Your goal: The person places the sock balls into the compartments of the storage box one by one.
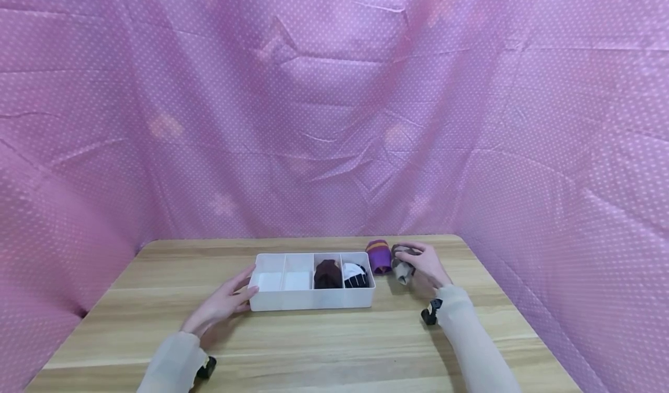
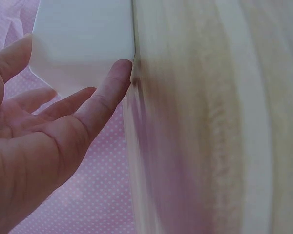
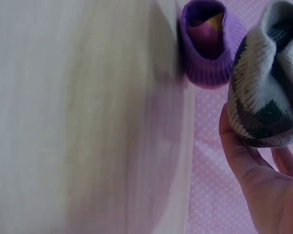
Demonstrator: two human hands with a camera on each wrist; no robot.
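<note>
The camouflage-patterned knit bundle (image 1: 403, 273) is toward the table's far right corner, where the right hand (image 1: 425, 265) grasps it, thumb and fingers around its sides; whether it is lifted off the table (image 1: 334, 349) cannot be told. Its folded opening shows in the right wrist view. Just to its left, a purple bundle (image 1: 378, 260) with an orange stripe lies between it and the right end of a white box (image 1: 313, 301).

The box stands near the middle of the table's far half, its long side roughly parallel to the far edge. Of its four compartments, the third from the left holds a dark brown bundle (image 1: 328, 275) and the rightmost a black-and-white one (image 1: 356, 274). At the box's left end, the left hand (image 1: 225, 301) rests its extended fingers against the wall, its grip loose rather than clenched. Pink dotted cloth (image 1: 324, 120) hangs behind the table's far edge and along both sides.
</note>
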